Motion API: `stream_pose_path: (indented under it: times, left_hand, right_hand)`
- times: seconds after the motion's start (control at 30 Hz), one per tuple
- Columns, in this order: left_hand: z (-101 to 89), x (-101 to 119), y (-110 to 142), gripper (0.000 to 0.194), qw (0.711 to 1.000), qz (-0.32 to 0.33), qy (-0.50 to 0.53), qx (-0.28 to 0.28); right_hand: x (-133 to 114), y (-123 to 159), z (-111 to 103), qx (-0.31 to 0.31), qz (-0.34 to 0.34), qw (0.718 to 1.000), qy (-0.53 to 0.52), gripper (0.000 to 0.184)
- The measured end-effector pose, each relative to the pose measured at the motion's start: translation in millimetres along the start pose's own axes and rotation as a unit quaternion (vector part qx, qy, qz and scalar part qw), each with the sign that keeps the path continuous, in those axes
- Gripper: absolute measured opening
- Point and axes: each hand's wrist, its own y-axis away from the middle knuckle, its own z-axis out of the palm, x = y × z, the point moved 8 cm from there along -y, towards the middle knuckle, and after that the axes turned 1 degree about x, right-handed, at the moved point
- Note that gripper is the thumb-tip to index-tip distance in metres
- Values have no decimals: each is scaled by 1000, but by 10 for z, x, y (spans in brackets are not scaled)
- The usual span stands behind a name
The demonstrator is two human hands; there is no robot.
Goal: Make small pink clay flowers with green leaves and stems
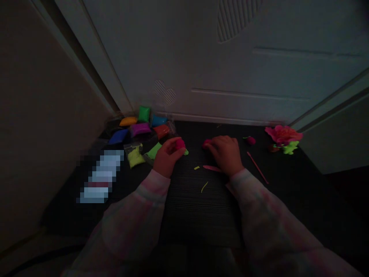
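My left hand (167,157) is closed on a lump of deep pink modelling clay (180,144), just above the dark table. To its right, my right hand (230,154) has its fingers curled down on a smaller pink-red clay ball (206,144). Light green clay (155,151) shows behind my left hand, partly hidden by it. Between my wrists lie a small yellow clay piece (196,168), a thin yellow-green clay strand (204,187) and a pink modelling knife (211,168), its far end under my right hand.
Several bagged clay colours, including a purple packet (140,129), fill the back left. Nearer stands a blurred pale sheet (102,177). On the right are a cherry-like clay piece (251,141), a pink stick tool (257,167) and a pink clay flower (284,134). A white door (184,57) borders the back.
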Motion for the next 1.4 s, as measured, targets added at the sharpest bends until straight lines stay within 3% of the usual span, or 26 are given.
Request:
stream_pose_path:
  times: [0.13, 0.37, 0.77, 0.93, 1.07, 1.23, 1.4]
  left_hand:
    - [76, -7, 44, 34, 999, 3, -35, -28]
    - [97, 7, 61, 34, 999, 3, -34, -37]
    - [124, -32, 79, 36, 998, -2, -41, -50]
    - [170, -47, 105, 36, 992, 32, -98, -72]
    - [273, -74, 175, 38, 971, 83, -191, -116]
    - [365, -66, 224, 36, 934, 151, -291, -141]
    - [559, -10, 267, 31, 864, 243, -410, -162]
  right_hand:
    - [107, -83, 112, -8, 3, 1000, -15, 24]
    - [31, 38, 189, -48, -36, 998, -10, 31]
    - [-23, -9, 251, -52, -38, 998, -23, 21]
    - [47, 6, 277, -40, -19, 998, -49, 16]
    - [151, 35, 253, -24, 6, 996, -80, 22]
    - [180, 216, 23, -5, -22, 994, -109, 28]
    - [169, 588, -56, -74, -106, 985, -116, 21]
